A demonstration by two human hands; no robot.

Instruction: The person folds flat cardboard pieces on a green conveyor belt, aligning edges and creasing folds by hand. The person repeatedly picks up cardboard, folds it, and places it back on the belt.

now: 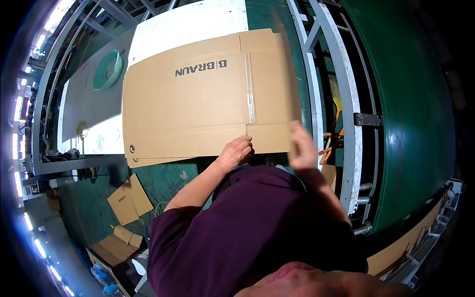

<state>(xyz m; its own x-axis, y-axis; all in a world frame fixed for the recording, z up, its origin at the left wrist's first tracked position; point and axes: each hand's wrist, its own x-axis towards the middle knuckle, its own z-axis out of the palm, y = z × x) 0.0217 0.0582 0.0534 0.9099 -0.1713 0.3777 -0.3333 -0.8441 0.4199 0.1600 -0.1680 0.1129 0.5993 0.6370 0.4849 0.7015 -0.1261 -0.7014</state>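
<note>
brown cardboard [188,106]: left hand [235,152] grips near edge; right hand [303,148] blurred, grip unclear.

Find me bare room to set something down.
Bare white tabletop shows beyond the cardboard and left of it, nearer than the green basin. The green surface right of the metal frame looks bare. Crowded: the cardboard's near edge, at the left hand and blurred right hand.

L head-worn fisheye cam, looking down past purple shirt [247,213]; flat carton [183,104] near, wide FOV
</note>
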